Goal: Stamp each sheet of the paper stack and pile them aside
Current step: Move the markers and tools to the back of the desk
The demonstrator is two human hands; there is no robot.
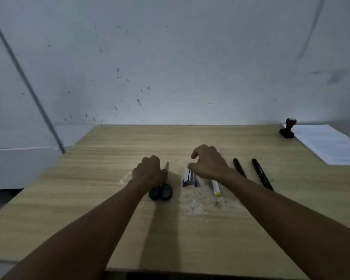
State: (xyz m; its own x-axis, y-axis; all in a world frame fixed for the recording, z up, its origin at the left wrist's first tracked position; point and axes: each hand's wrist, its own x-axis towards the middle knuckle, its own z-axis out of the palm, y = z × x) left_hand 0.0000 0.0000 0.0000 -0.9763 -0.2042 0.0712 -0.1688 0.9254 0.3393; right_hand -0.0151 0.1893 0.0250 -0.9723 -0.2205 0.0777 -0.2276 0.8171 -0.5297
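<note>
On a pale wooden bench (190,239), the left hand (148,170) curls over black-handled scissors (162,190); the right hand (208,164) pinches a purple-and-white stapler (188,177). Clearing these first looks wise: the black-based rubber stamp (287,129) and white paper stack (329,144) wait far right.

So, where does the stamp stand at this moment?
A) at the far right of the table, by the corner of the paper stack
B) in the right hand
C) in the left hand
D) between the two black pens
A: the stamp stands upright at the far right of the table, at the near-left corner of the paper stack, far from both hands.
</note>
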